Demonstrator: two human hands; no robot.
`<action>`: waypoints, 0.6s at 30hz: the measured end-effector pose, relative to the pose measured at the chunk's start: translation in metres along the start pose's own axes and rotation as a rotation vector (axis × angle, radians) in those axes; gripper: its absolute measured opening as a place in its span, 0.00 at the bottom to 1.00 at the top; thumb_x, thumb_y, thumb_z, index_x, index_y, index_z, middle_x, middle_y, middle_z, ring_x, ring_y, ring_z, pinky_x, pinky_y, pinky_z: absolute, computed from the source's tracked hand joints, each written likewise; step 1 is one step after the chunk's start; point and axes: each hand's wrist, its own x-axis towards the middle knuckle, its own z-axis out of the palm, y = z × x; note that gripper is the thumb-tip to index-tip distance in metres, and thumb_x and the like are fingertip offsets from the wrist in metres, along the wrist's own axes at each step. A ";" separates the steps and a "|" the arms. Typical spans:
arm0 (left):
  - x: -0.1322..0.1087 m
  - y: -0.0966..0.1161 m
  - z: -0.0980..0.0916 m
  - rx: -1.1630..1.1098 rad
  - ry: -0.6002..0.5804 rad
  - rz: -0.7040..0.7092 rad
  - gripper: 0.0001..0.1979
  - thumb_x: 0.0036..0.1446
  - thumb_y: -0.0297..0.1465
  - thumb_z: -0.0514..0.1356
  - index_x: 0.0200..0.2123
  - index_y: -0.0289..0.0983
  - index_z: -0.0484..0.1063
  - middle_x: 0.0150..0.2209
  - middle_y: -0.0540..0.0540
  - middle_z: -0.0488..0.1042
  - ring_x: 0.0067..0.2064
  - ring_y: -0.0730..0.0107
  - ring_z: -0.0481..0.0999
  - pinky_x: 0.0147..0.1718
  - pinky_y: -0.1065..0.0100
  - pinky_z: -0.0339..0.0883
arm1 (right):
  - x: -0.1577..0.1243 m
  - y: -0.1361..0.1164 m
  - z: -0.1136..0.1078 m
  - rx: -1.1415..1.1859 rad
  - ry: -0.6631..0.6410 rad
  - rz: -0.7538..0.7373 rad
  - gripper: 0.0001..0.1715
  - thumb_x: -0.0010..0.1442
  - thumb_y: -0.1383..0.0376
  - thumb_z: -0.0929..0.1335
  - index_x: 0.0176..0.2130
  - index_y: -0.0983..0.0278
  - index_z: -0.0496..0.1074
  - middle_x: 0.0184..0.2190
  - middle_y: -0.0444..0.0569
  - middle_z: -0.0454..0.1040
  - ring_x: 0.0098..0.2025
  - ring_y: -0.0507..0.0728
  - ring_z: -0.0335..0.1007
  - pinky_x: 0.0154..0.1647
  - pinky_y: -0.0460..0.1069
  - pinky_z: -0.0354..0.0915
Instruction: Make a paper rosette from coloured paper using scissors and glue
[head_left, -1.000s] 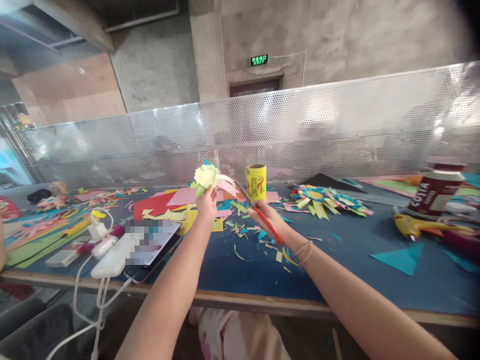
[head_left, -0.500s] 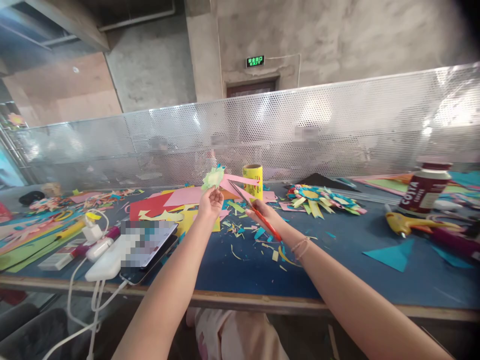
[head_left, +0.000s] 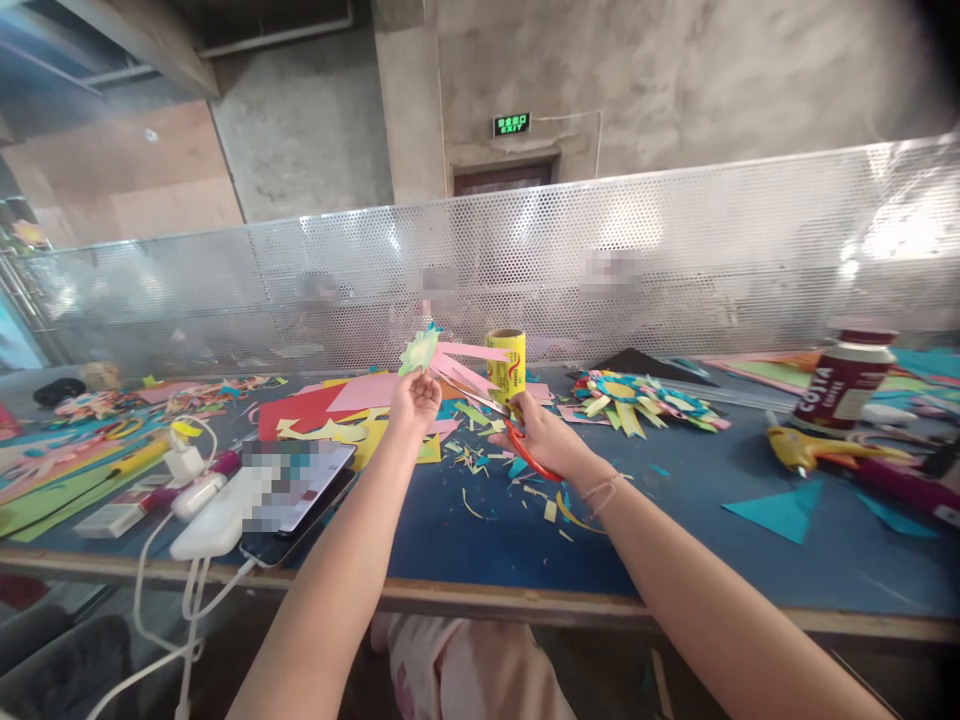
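Observation:
My left hand pinches a paper rosette with pale green ruffled petals and a bit of blue at its top. From the rosette pink paper strips stretch out to the right. In my right hand is a pair of orange-handled scissors, its blades pointing left, just under the pink strips. Whether the blades touch the paper I cannot tell. Behind the hands stands a yellow cardboard tube. Colourful paper scraps are strewn over the blue tabletop below.
Finished-looking rosettes lie right of the tube. A brown bottle and a yellow glue gun are at the right. Phones and a cabled white power bank occupy the left front. A perforated metal screen runs along the back.
The rosette has shifted slightly left and the pink strips now fan apart. The scissors have dropped lower and lie flatter, with the right hand turned.

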 end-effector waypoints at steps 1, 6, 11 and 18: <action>0.001 -0.001 -0.001 0.007 -0.009 -0.002 0.06 0.53 0.20 0.58 0.25 0.32 0.69 0.17 0.51 0.70 0.20 0.80 0.71 0.26 0.78 0.68 | 0.000 -0.001 0.000 -0.015 0.011 -0.006 0.28 0.56 0.45 0.63 0.44 0.65 0.58 0.35 0.57 0.72 0.34 0.61 0.71 0.31 0.52 0.64; 0.002 -0.010 -0.002 0.021 -0.069 -0.033 0.05 0.53 0.21 0.58 0.26 0.33 0.69 0.19 0.51 0.72 0.21 0.80 0.72 0.25 0.78 0.68 | -0.002 -0.006 0.003 -0.056 0.104 -0.058 0.33 0.56 0.43 0.62 0.47 0.67 0.58 0.40 0.62 0.73 0.38 0.64 0.72 0.33 0.52 0.65; -0.004 -0.019 0.000 0.051 -0.086 -0.076 0.04 0.53 0.21 0.58 0.27 0.33 0.68 0.19 0.51 0.71 0.22 0.78 0.73 0.26 0.76 0.68 | 0.000 -0.006 0.009 -0.078 0.151 -0.079 0.33 0.57 0.44 0.61 0.48 0.69 0.59 0.40 0.63 0.73 0.41 0.64 0.72 0.36 0.53 0.66; -0.012 -0.025 0.006 0.055 -0.112 -0.106 0.04 0.51 0.21 0.59 0.28 0.33 0.68 0.21 0.50 0.72 0.23 0.78 0.73 0.26 0.76 0.67 | 0.001 -0.007 0.012 -0.044 0.182 -0.075 0.34 0.57 0.44 0.61 0.48 0.69 0.59 0.38 0.62 0.72 0.37 0.63 0.72 0.32 0.52 0.65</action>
